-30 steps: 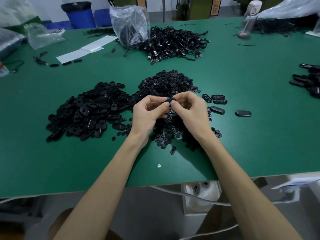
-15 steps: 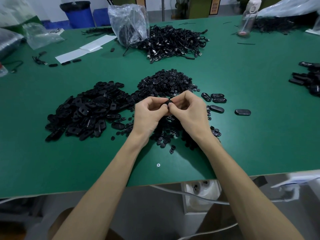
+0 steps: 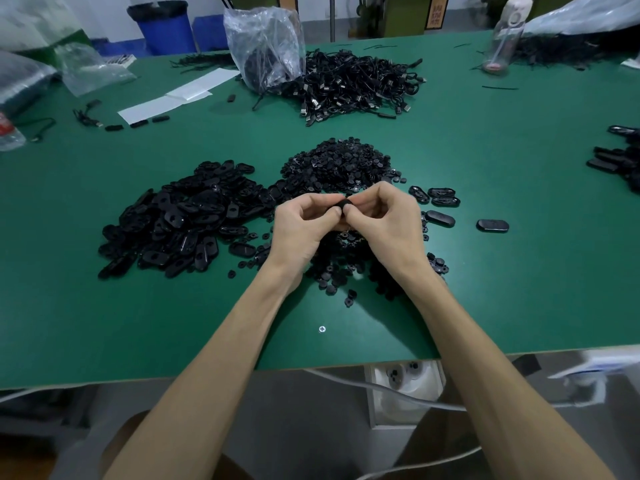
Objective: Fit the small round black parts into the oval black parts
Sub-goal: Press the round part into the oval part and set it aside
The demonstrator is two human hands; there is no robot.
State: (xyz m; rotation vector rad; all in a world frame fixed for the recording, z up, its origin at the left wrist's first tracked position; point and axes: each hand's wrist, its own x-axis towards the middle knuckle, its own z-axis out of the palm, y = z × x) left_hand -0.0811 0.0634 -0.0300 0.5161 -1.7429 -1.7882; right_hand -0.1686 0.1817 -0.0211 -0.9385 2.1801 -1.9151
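Both hands meet at the centre of the frame with fingers curled, pinching one black part (image 3: 345,204) between them. The left hand (image 3: 304,230) holds it from the left with thumb and forefinger. The right hand (image 3: 389,221) holds it from the right, and the two thumb tips press side by side on its near edge.

Only a rounded, matt black end of the part shows above the thumbs. The rest is buried in the fingers, so I cannot tell whether a round piece already sits in an oval one.

The hands hang over the near fringe of the heap of small round parts (image 3: 339,164), which spreads from upper centre down beneath the wrists. Left of centre lies the heap of oval parts (image 3: 180,220), flat and glossy, some with a hole showing. Right of the hands a few loose oval pieces (image 3: 440,218) lie apart on the green table (image 3: 536,289). A small pale screw head (image 3: 322,329) shows alone below the hands.

At upper centre a tangle of cables (image 3: 356,84) sits beside a clear plastic bag (image 3: 265,46). More black pieces at the right edge are cut off by the frame.

Against a second ago the hands have drawn tighter together and the gap between the thumbs is gone. Since half a second ago they have hardly shifted.
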